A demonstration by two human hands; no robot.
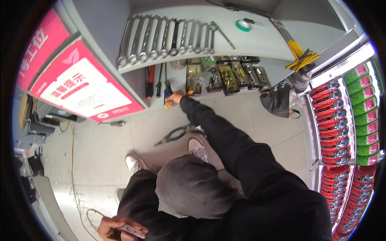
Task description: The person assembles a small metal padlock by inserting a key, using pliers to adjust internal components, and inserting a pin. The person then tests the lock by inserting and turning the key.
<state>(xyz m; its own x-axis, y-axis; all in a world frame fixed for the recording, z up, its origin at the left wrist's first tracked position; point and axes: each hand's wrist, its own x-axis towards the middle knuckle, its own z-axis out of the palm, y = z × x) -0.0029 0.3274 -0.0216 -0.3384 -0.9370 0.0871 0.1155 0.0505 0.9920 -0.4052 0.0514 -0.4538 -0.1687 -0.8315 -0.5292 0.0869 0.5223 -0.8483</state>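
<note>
My right hand (175, 97) reaches to the front of the lower shelf. Its fingers are closed around a tool with a blue-and-yellow handle (165, 96), partly hidden by the hand. Left of that lie a slim dark tool (159, 86) and a red-and-black tool (150, 80). Down at the lower left, my left hand (116, 229) grips a small flat pinkish object (132, 231) whose kind I cannot make out. On the floor near my shoes lies a large pair of dark pliers (175, 135) with its handles spread.
Combination wrenches (154, 38) line the upper shelf, beside a green tape roll (243, 25). Small boxes of metal parts (228, 79) fill the lower shelf. A pink-and-white poster panel (86, 84) stands left; red packages (330, 124) hang right. A cable (72, 160) crosses the floor.
</note>
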